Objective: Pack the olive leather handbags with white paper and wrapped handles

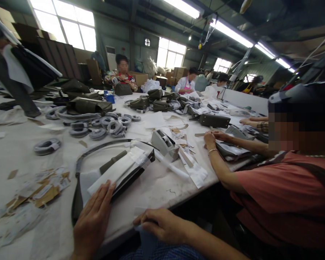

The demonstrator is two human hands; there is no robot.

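Observation:
My left hand [93, 216] lies flat with fingers stretched out on the near end of a dark olive bag [124, 169] wrapped partly in white paper and clear film, resting on the white table [157, 187]. The bag's long dark strap [103, 146] loops round behind it. My right hand [159, 224] rests at the table's near edge, fingers curled and pinched on a pale sheet or film there; what it grips is hard to make out.
A tape dispenser [164, 141] and paper scraps [189, 162] lie beyond the bag. Coiled grey straps [108, 127] and more olive bags [89, 105] fill the middle. A person in a red shirt [281, 195] works close on my right; other people sit at the far side.

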